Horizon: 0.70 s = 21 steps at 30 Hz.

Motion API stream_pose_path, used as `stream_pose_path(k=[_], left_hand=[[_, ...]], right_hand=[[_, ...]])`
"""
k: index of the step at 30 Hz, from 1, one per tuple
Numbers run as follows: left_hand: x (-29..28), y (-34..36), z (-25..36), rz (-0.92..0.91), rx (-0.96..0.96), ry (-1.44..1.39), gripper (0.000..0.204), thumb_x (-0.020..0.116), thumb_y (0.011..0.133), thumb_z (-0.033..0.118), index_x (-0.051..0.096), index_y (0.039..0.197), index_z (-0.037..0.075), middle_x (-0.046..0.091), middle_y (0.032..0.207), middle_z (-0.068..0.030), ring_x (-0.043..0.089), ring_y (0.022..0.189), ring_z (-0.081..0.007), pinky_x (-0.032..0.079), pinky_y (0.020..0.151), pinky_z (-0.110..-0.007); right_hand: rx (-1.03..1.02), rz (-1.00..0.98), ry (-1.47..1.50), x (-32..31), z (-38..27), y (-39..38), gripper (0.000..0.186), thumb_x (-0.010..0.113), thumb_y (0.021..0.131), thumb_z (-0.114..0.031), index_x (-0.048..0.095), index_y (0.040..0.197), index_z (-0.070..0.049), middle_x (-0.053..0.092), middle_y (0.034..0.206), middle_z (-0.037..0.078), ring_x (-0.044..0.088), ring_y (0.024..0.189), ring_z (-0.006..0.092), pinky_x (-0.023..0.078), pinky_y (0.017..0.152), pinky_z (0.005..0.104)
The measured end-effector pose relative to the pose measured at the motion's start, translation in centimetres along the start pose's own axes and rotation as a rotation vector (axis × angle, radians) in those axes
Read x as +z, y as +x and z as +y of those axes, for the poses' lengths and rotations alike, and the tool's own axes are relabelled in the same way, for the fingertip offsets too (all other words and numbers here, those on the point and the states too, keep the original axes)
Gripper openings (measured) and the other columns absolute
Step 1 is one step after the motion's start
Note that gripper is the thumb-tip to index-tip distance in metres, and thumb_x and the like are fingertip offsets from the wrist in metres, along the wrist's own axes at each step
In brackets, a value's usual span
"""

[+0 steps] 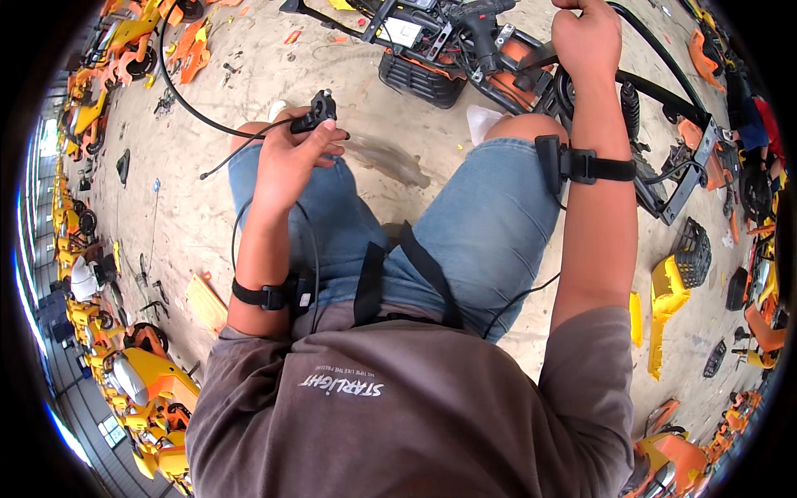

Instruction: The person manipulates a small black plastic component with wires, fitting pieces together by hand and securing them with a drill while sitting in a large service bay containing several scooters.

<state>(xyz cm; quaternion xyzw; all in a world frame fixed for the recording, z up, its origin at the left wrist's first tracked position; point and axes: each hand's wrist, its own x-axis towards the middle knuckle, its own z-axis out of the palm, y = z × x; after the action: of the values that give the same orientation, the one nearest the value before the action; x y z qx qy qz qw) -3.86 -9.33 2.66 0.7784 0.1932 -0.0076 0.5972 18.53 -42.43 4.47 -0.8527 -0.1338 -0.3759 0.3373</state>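
My left hand [286, 162] is closed around a black brake lever clamp [314, 114], held above my left knee. A long black cable [178, 98] runs from it up and to the left, and a shorter cable end sticks out below. At the top right, my right hand [588, 41] is closed in a fist over a partly stripped vehicle frame [677, 104]. What that fist grips is hidden by the fingers; a dark flat piece shows beside it. On the frame, left of this hand, lies a black power drill [477, 37].
A black ribbed box [419, 79] sits at the frame's near side, with exposed wiring above it. Yellow panels [668, 286] and a black basket [693, 249] lie on the floor to the right. Rows of yellow and orange vehicles [149, 373] line both sides.
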Motion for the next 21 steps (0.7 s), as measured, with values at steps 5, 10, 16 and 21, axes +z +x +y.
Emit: stream_pose_path(k=[5,10,16,21], left_hand=[[-1.1,1.1,0.5,-0.013,-0.013,-0.038,0.058,0.073,0.096,0.023,0.041,0.131,-0.010,0.073,0.099,-0.0182,0.071,0.082,-0.0175,0.056,0.069,-0.027],[-1.6,2.8,-0.4,-0.063,0.003,-0.042,0.057,0.072,0.097,0.020,0.040,0.132,-0.011,0.072,0.096,-0.0153,0.069,0.082,-0.0151,0.054,0.070,-0.025],[-2.4,5.8,0.7,-0.216,0.014,-0.016,0.047,0.067,0.100,0.017,0.042,0.132,-0.007,0.072,0.099,-0.0134,0.067,0.087,-0.0133,0.054,0.073,-0.025],[-2.0,7.1,-1.3,-0.205,0.015,-0.036,0.044,0.069,0.099,0.014,0.044,0.131,-0.003,0.073,0.100,-0.0126,0.068,0.088,-0.0136,0.054,0.076,-0.026]], right_hand=[[0.013,0.002,-0.001,0.5,0.1,-0.2,0.017,0.054,0.069,0.003,0.068,0.077,-0.002,0.067,0.093,0.021,0.061,0.100,0.0400,0.048,0.093,0.0460],[0.073,-0.174,-0.129,0.0,2.0,0.3,0.031,0.053,0.081,-0.015,0.076,0.102,-0.013,0.070,0.111,0.014,0.058,0.123,0.0314,0.043,0.106,0.0415],[-0.299,-0.216,-0.777,-2.2,-0.7,0.5,0.035,0.055,0.087,-0.018,0.070,0.117,-0.009,0.068,0.120,0.012,0.060,0.121,0.0335,0.041,0.107,0.0536],[-0.037,-1.092,-0.296,-1.7,-13.6,2.8,0.034,0.058,0.086,-0.017,0.067,0.115,-0.003,0.068,0.111,0.020,0.066,0.099,0.0400,0.052,0.086,0.0415]])
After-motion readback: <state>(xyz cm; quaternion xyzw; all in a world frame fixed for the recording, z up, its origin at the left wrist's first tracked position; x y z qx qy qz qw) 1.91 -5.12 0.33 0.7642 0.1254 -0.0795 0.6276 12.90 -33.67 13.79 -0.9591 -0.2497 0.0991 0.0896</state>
